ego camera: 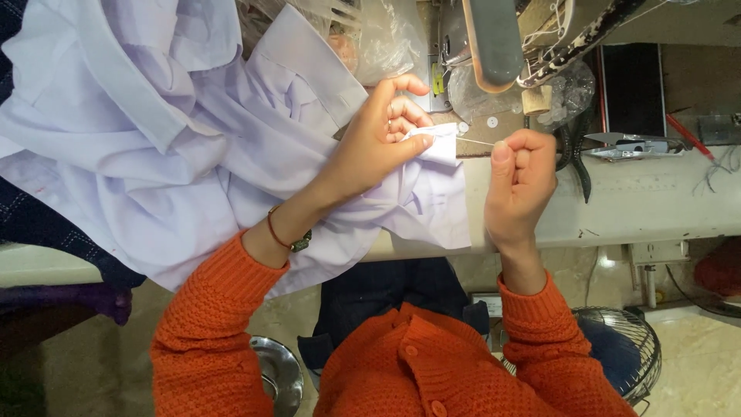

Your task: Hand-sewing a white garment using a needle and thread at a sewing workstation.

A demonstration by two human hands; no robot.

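Hands' grips closed: left hand [378, 139] pinching shirt [193, 147] edge, right hand [521, 181] pinching thread [475, 141].

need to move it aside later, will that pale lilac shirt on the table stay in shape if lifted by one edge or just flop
The pale lilac shirt would likely flop: it lies in soft, loose folds and droops over the table edge. It is probably light, since the left hand pinches up a corner easily. The collar band looks somewhat stiffer.

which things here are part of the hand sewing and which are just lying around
In use:
pale lilac cotton shirt, pinched by left hand
thin white thread, pulled by right hand

Lying about:
small metal thread snips
red pencil
crumpled clear plastic bag
grey sewing machine
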